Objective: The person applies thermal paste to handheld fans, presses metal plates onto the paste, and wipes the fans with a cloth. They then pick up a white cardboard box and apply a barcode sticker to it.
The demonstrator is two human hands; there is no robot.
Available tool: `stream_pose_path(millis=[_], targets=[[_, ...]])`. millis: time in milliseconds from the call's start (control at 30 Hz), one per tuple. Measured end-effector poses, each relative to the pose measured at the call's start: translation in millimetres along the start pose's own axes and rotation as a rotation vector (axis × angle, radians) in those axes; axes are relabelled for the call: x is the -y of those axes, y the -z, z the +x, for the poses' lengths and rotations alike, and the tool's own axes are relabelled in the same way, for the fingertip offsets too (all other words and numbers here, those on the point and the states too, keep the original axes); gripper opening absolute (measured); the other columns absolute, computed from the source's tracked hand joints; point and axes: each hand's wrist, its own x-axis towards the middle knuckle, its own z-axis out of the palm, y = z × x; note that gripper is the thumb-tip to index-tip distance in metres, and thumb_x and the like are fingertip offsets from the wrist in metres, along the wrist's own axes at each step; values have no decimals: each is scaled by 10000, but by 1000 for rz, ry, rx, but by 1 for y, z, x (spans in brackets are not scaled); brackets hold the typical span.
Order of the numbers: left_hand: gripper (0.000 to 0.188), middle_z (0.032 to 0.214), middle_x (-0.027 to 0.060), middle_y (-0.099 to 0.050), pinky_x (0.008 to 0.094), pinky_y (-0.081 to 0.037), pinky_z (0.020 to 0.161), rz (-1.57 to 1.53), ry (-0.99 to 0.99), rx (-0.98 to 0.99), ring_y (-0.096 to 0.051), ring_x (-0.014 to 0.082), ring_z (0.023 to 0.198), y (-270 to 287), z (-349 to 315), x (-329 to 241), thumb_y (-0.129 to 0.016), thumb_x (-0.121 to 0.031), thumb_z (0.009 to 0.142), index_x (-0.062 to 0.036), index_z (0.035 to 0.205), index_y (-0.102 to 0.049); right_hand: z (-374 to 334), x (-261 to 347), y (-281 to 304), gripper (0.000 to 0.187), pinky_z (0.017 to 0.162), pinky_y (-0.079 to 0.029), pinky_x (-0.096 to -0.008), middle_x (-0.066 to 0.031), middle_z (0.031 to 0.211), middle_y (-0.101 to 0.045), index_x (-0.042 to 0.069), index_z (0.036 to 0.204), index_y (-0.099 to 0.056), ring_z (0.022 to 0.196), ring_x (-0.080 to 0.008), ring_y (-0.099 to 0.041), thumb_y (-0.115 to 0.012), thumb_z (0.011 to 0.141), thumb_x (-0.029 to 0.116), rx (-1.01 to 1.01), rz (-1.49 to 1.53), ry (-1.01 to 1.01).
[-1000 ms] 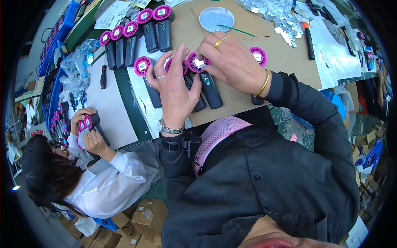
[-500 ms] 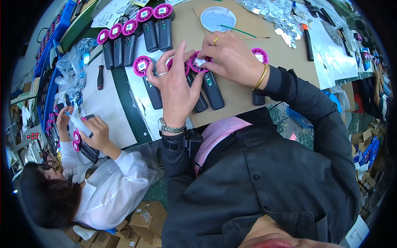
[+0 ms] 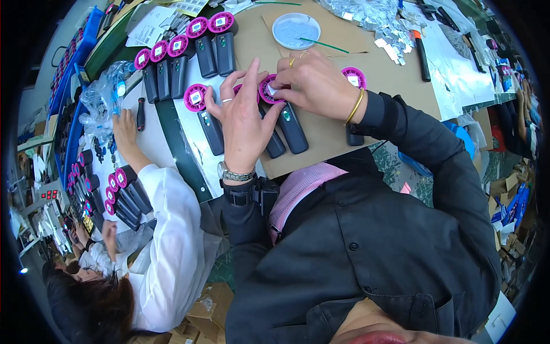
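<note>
My right hand (image 3: 321,85) pinches a small white square piece (image 3: 272,90) between thumb and fingertips, over the round pink slotted head (image 3: 266,98) of a dark handheld device. That device's dark handle (image 3: 293,129) lies toward me, with a small green spot near its neck. My left hand (image 3: 245,123) is open, fingers spread, resting across a neighbouring device (image 3: 275,143) whose head it mostly covers. Its thumb comes close to the pinched-over device. Just left of it lies another device (image 3: 212,133) with a white square on its pink head. One more pink head (image 3: 354,78) shows behind my right wrist.
Several finished-looking devices (image 3: 179,69) lie in rows at the far left. A round white dish (image 3: 296,31) with a thin green stick (image 3: 324,45) stands at the back. White square pieces (image 3: 392,50) and an orange-black tool (image 3: 423,57) lie at right. A co-worker's arm (image 3: 166,212) reaches in at left.
My hands stay at the same device, the white piece still pinched at its head. The co-worker at left has put down a device and white tool and stretched an arm toward the plastic bags.
</note>
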Motion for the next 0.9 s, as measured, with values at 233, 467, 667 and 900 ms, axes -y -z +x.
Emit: stream_pose_path(millis=[233,467,667,900], targets=[[917,1287,-31,-737,578,-77,1218,-66,-72,-98,-506,266,1327,11,-11,-18,-897,-216,778,-65,1552,-430,-28,17,-1,702,991,-538,-387,-128,1196,-689,65,1530,-526,1074,-257,-690,-823,907,196,-259,446,-344],[947,1390,44,-693,536,-144,1249,-63,-192,-149,-499,283,1372,19,-33,-41,-908,-210,785,-21,1565,-405,-45,26,18,1015,1108,-502,-358,-143,1346,-633,41,1655,-271,1230,-202,-637,-878,843,87,3,1157,-483],[874,1489,197,-571,428,-493,1102,-1102,304,-23,-594,273,1325,27,-41,-75,-891,-100,842,51,1554,-409,-66,52,25,1029,1129,-495,-387,-134,1353,-619,45,1658,-258,1292,-211,-609,-879,838,63,-83,1206,-294],[804,1449,183,-589,335,-591,973,-1211,412,32,-687,225,1174,30,-42,-87,-882,-17,840,83,1513,-455,-74,62,29,828,1132,-494,-389,-138,1356,-608,28,1538,-381,1328,-226,-594,-859,863,74,-192,1145,-240]])
